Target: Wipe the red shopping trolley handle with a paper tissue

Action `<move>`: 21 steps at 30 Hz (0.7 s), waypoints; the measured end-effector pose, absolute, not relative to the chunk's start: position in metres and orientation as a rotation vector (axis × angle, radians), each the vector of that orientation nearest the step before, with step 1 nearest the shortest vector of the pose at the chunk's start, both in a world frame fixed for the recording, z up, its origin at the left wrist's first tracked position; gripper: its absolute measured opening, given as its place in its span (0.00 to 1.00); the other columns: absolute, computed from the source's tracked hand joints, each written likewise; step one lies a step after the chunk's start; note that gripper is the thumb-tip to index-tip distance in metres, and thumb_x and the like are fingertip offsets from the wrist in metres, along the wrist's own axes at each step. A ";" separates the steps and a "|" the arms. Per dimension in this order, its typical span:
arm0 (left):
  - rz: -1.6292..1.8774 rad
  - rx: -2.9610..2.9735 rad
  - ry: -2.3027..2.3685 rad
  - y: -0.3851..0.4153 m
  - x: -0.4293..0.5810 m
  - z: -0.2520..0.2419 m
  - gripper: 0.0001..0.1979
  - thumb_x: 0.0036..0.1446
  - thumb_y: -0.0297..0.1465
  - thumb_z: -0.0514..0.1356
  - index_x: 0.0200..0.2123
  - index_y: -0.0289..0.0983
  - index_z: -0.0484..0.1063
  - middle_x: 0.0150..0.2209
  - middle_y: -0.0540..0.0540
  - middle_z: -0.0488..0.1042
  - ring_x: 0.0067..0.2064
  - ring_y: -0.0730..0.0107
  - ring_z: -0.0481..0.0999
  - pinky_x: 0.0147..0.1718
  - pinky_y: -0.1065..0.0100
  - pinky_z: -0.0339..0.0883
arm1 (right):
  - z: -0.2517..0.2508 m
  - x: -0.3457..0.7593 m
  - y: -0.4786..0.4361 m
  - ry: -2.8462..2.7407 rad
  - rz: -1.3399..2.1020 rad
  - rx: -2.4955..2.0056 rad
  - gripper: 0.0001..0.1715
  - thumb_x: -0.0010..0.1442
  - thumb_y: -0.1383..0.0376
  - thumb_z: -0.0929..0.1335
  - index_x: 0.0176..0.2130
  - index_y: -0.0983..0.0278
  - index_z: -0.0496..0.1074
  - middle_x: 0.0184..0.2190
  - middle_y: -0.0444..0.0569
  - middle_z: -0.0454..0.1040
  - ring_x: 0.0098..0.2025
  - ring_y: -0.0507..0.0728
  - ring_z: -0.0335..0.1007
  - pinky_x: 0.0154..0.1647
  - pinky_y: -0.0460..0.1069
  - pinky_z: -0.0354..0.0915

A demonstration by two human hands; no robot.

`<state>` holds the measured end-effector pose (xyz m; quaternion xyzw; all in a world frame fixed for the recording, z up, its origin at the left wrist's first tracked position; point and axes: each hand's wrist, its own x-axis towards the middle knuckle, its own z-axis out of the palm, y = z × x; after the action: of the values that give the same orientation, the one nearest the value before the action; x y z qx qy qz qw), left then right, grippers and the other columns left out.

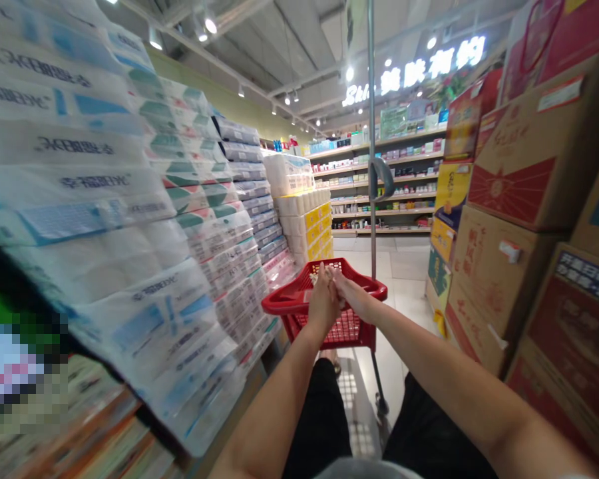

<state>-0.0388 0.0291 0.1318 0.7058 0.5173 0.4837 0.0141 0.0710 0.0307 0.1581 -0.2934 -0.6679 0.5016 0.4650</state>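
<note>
A red plastic shopping cart (284,303) with a lattice basket stands right in front of me, on a thin leg with a caster. Over its near rim, my left hand (324,297) is closed, fingers pointing forward. My right hand (350,290) meets it from the right, its fingers also closed and touching the left hand. What they hold between them, if anything, is too small and blurred to make out. The hands hide part of the basket's inside. A tall metal pole (372,133) with a grey hook-like piece (381,179) rises at the cart's right side.
Stacked packs of tissue paper (94,153) form a high wall on my left. Cardboard cartons (509,266) are piled along the right. Shelves of small goods (394,159) stand beyond the aisle, with pale floor tiles (404,266) between.
</note>
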 end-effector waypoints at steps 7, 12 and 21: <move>1.283 2.536 1.677 0.025 -0.059 0.143 0.19 0.57 0.24 0.52 0.50 0.42 0.70 0.52 0.46 0.74 0.53 0.63 0.71 0.54 0.58 0.64 | 0.138 0.121 0.056 -2.217 -0.015 -1.507 0.30 0.68 0.52 0.54 0.34 0.62 0.77 0.32 0.54 0.79 0.36 0.59 0.75 0.38 0.51 0.61; 0.988 2.868 1.780 0.008 -0.051 0.134 0.18 0.61 0.32 0.53 0.54 0.43 0.66 0.56 0.46 0.71 0.56 0.61 0.68 0.51 0.58 0.62 | 0.107 0.119 0.059 -2.067 -0.419 -1.385 0.27 0.68 0.62 0.56 0.27 0.64 0.76 0.26 0.51 0.78 0.28 0.55 0.71 0.37 0.50 0.55; 0.764 2.876 2.101 0.011 -0.038 0.140 0.19 0.66 0.40 0.44 0.43 0.38 0.72 0.42 0.40 0.75 0.46 0.57 0.71 0.48 0.54 0.59 | 0.092 0.113 0.057 -1.835 -0.656 -1.165 0.21 0.63 0.65 0.60 0.22 0.64 0.70 0.20 0.46 0.72 0.24 0.52 0.64 0.36 0.51 0.48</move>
<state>-0.0376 0.0107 0.1402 0.7649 0.5587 0.2031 -0.2479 0.1129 0.0571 0.0922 -0.4651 -0.7328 -0.2619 0.4220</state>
